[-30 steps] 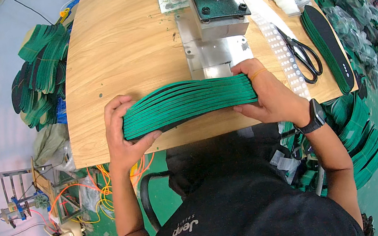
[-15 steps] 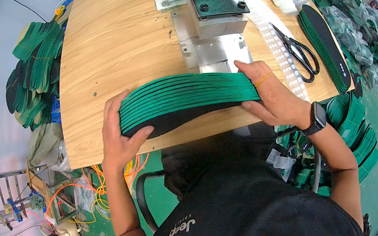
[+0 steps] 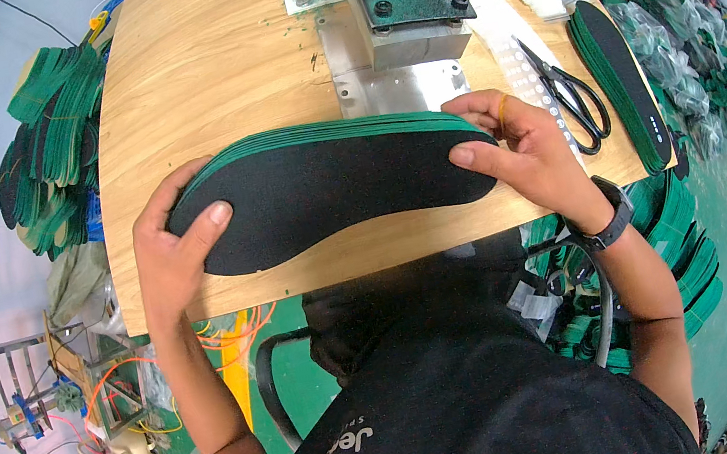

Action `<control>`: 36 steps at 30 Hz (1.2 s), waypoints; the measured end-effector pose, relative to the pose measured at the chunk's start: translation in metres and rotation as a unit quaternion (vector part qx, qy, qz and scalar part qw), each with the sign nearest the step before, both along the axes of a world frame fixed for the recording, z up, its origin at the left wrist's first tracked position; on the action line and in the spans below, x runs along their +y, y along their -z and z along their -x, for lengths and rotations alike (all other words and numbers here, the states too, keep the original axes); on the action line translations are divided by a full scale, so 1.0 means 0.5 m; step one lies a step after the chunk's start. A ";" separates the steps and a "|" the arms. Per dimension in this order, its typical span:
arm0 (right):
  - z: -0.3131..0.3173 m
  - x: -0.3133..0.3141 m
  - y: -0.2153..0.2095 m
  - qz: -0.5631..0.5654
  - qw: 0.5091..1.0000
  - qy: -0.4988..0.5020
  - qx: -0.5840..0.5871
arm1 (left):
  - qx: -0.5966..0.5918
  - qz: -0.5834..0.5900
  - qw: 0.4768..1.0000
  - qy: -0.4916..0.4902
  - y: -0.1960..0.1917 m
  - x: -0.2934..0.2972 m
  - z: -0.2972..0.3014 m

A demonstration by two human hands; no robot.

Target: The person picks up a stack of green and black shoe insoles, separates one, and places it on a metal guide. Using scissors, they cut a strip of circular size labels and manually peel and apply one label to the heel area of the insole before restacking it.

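A stack of shoe insoles (image 3: 336, 183), black on the face toward me and green along the layered edges, is held over the front of the wooden table. My left hand (image 3: 176, 240) grips its left end, thumb on the black face and fingers behind. At the other end my right hand (image 3: 519, 141) closes on the stack, its thumb pressing the black face and its fingers curled at the green edge. Just beyond the stack is a metal press block (image 3: 417, 42) with a dark top plate, standing on a shiny metal base (image 3: 402, 89).
Black scissors (image 3: 580, 101) lie beside a white label strip (image 3: 522, 68) on the wooden table (image 3: 200, 71). Another insole stack (image 3: 620, 84) rests along the right edge. Bundled green insoles (image 3: 51, 136) are piled at left, and bagged ones (image 3: 663, 48) at right.
The stack has tipped so its black face shows broadly, where its green layered side showed before. My left hand has moved left and lower; my right fingers have curled.
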State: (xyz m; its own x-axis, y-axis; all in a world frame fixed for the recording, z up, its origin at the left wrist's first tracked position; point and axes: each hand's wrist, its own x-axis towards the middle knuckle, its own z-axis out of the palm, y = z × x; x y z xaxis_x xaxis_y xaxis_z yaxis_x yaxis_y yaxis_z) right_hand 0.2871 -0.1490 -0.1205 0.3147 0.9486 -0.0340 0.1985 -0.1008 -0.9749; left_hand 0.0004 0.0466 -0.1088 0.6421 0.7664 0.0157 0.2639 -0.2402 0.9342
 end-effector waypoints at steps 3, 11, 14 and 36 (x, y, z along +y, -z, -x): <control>-0.003 0.026 -0.011 0.077 0.988 0.009 -0.131 | 0.061 -0.023 0.998 0.020 0.048 0.049 -0.026; -0.016 0.010 0.011 -0.073 0.926 0.039 -0.370 | -0.074 -0.034 0.996 0.037 0.097 0.080 -0.027; -0.002 -0.006 0.025 -0.089 0.942 0.019 -0.322 | -0.094 -0.015 0.991 0.094 0.102 0.073 -0.019; -0.012 0.039 0.052 -0.002 0.942 0.067 -0.329 | 0.066 -0.178 0.979 0.070 0.091 0.087 -0.031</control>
State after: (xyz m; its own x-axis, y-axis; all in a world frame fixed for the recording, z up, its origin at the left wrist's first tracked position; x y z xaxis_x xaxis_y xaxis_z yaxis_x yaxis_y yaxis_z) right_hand 0.2930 -0.1297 -0.1465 0.3825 0.8988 0.2140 0.7462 -0.1640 -0.6452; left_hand 0.0161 0.0899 -0.1541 0.7549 0.6318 0.1759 0.3174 -0.5867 0.7450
